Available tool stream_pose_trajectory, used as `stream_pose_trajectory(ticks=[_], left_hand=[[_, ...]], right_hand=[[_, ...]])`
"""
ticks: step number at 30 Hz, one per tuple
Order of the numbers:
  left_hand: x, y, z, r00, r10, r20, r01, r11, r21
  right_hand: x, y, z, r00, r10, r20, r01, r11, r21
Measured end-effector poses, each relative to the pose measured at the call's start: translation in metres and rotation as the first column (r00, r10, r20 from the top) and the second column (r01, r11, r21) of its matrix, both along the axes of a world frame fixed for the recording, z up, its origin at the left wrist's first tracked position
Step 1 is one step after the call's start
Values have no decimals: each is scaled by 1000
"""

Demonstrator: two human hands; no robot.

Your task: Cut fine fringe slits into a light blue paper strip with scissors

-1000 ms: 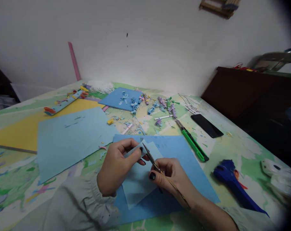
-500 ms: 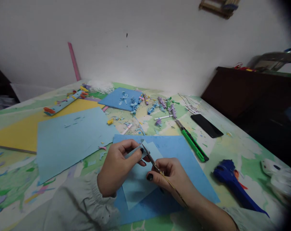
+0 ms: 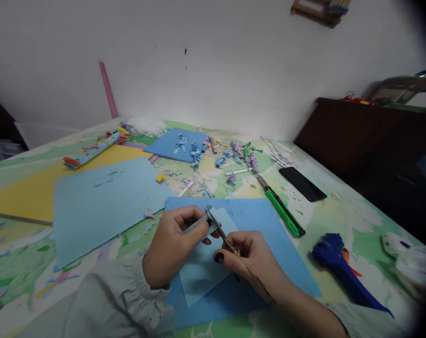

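Between the thumb and fingers of my left hand (image 3: 179, 241) is a small strip of light blue paper (image 3: 195, 225). My right hand (image 3: 253, 260) grips a pair of scissors (image 3: 230, 246) with gold-coloured handles. Their blades point up and left and meet the strip's end close to my left thumb. Below both hands lies a light blue sheet (image 3: 199, 277), on top of a larger, darker blue sheet (image 3: 283, 263). My fingers partly hide the strip and the scissors' handles.
On the right are a green utility knife (image 3: 285, 211), a black phone (image 3: 302, 184) and a blue glue gun (image 3: 350, 277). Another light blue sheet (image 3: 103, 211) overlaps a yellow board (image 3: 19, 202) at left. Small rolled paper pieces (image 3: 223, 157) and scraps lie toward the wall.
Both hands stay in almost the same place. The scissor blades still sit at the strip's end, with only a very slight shift of my fingers.
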State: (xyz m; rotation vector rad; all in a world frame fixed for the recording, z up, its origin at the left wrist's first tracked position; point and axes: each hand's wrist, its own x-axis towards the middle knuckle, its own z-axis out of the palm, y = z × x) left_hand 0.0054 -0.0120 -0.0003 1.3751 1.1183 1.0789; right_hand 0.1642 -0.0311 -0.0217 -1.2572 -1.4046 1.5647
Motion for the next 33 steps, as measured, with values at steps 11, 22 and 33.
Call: stream_pose_trajectory(ticks=[11, 22, 33], left_hand=[[1, 0, 0, 1000, 5, -3, -5, 1000, 6], [-1, 0, -1, 995, -67, 80, 68, 998, -12], [-1, -1, -1, 996, -69, 54, 71, 997, -24]], right_hand=[[1, 1, -6, 1000, 1, -10, -1, 1000, -10], [1, 1, -4, 1000, -4, 10, 4, 1000, 10], [0, 1, -2, 1000, -16, 9, 15, 1000, 16]])
